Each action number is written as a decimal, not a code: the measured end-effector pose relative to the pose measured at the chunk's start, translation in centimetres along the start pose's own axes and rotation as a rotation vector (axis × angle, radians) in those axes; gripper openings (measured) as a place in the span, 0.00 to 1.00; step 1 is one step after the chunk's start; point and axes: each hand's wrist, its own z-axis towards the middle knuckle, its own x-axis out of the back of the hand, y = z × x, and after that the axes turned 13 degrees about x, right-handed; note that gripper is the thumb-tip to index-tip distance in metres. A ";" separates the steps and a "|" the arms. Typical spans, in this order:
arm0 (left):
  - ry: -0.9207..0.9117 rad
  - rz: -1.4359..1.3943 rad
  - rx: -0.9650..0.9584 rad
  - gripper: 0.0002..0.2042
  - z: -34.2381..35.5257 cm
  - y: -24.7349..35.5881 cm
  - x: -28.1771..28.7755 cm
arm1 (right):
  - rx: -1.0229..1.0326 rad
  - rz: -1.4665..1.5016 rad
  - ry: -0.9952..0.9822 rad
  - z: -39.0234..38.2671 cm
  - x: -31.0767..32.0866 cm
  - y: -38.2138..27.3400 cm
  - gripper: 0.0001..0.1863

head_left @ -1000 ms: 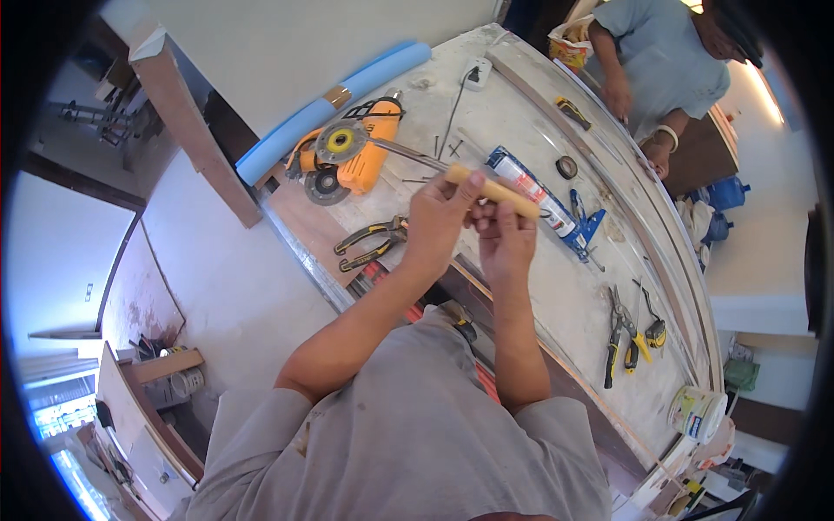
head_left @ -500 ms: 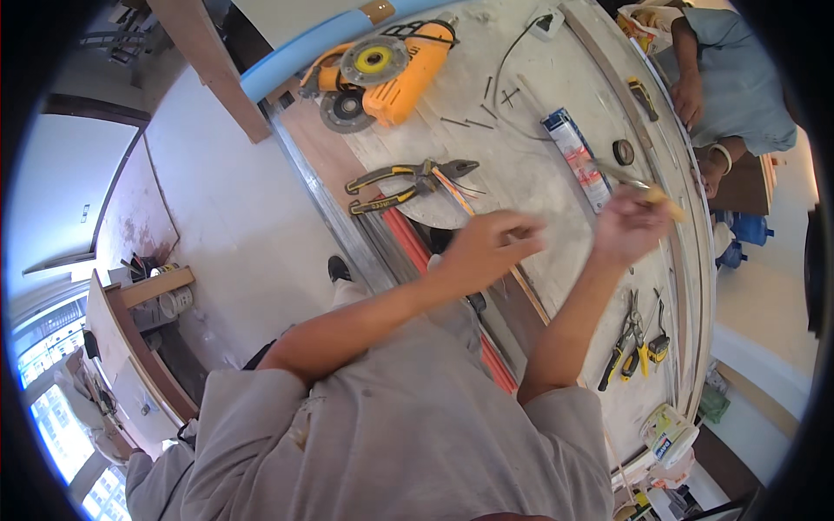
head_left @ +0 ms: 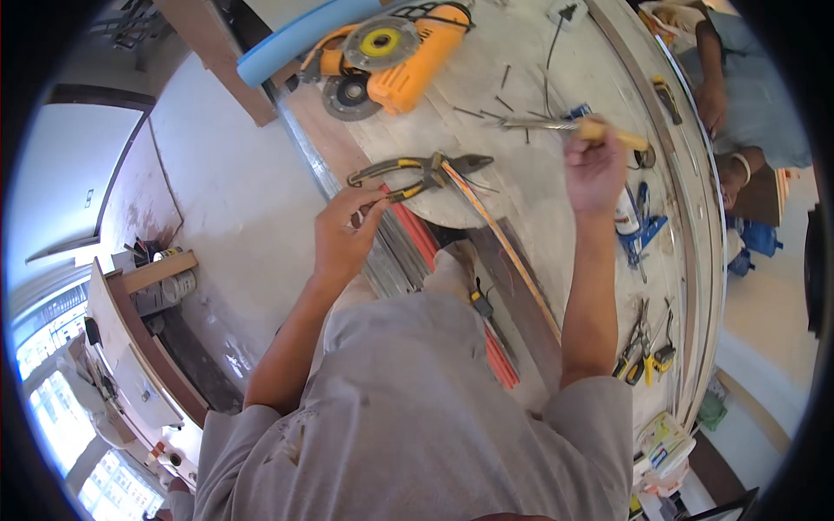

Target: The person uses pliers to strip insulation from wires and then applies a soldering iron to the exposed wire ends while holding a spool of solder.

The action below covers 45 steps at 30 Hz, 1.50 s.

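Yellow-handled tool (head_left: 634,142), slim metal shaft: being held by its handle in the right hand (head_left: 595,169), above the tabletop (head_left: 530,182), toward the edge shared with a co-worker (head_left: 712,108). Is being judged light and rigid; the handle is being preferred for hold, the smooth shaft probably slippery.

Pliers (head_left: 434,174), black and yellow: being found at the tabletop's near-left corner. One handle is being met by narrowed fingertips of the left hand (head_left: 343,239); whether gripped cannot be told. Stiffness, moderate weight are being expected; hold, at the handles.

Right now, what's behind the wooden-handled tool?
A cartridge's blue end and part of a tape roll show; the tool and right hand cover the cartridge's middle.
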 end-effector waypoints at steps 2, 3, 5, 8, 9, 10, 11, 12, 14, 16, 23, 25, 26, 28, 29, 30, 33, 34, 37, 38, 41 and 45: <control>0.020 0.013 -0.025 0.06 1.2 0.1 -0.4 | -0.012 -0.037 -0.021 0.3 -0.1 1.8 0.17; 0.021 0.026 -0.040 0.06 1.5 0.2 -0.4 | -0.026 -0.085 -0.024 0.1 -0.3 2.3 0.17; 0.043 0.011 -0.028 0.06 2.2 0.7 0.2 | -0.026 -0.088 -0.025 0.1 0.2 2.5 0.18; 0.138 0.046 -0.043 0.06 3.0 -0.2 0.9 | -0.005 -0.092 0.026 -0.5 0.8 2.4 0.17; 0.145 0.053 -0.007 0.07 3.3 -0.8 1.2 | -0.002 -0.090 0.018 -0.9 1.0 2.2 0.17; 0.151 0.060 0.029 0.09 3.6 -1.2 1.3 | -0.005 -0.056 0.029 -1.4 1.3 2.1 0.16; 0.155 0.057 0.026 0.09 3.8 -1.4 1.3 | -0.009 -0.023 0.041 -1.4 1.4 2.1 0.15; 0.165 0.180 -0.128 0.13 3.6 -1.4 1.2 | -0.009 -0.025 0.042 -1.6 1.4 2.0 0.15; 0.170 0.302 -0.279 0.17 2.9 -0.8 0.7 | -0.019 -0.033 0.108 -1.8 1.2 2.0 0.15; 0.049 0.445 -0.275 0.25 2.9 0.9 -0.3 | -0.048 -0.028 0.139 -1.5 1.8 2.2 0.15; -0.098 0.382 -0.301 0.30 3.8 -0.6 -1.1 | -0.104 -0.153 0.149 0.2 2.0 3.1 0.16; -0.120 0.417 -0.383 0.31 4.6 -0.5 -0.7 | -0.109 -0.182 0.135 0.5 2.3 3.4 0.16; -0.142 0.421 -0.398 0.31 4.9 -0.5 -0.6 | -0.117 -0.200 0.106 0.5 2.5 3.3 0.16; -0.176 0.403 -0.400 0.31 5.4 -0.3 -0.6 | -0.103 -0.185 0.109 0.5 2.7 3.1 0.16; -0.201 0.386 -0.405 0.31 5.5 -0.3 -0.6 | -0.088 -0.168 0.104 0.4 2.7 3.0 0.17; -0.207 0.389 -0.406 0.31 5.4 -0.2 -0.7 | -0.086 -0.165 0.109 0.3 2.4 2.9 0.17; -0.152 0.415 -0.401 0.30 4.0 -0.2 -1.8 | -0.059 -0.185 0.105 -0.9 0.9 2.5 0.18; -0.110 0.396 -0.357 0.30 3.3 -0.5 -2.3 | -0.046 -0.157 0.157 -1.6 0.3 2.5 0.18; -0.055 0.400 -0.302 0.30 1.9 -0.5 -3.6 | 0.019 -0.100 0.238 -4.5 -0.8 2.4 0.17; -0.052 0.373 -0.284 0.30 1.5 -0.3 -3.9 | 0.065 -0.070 0.264 -5.3 -0.8 2.3 0.17; -0.032 0.347 -0.300 0.30 0.7 0.1 -4.5 | 0.107 0.028 0.222 -6.9 0.2 2.5 0.17; -0.002 0.369 -0.325 0.30 0.4 -1.0 -4.0 | 0.101 0.045 0.342 -7.2 2.4 1.8 0.16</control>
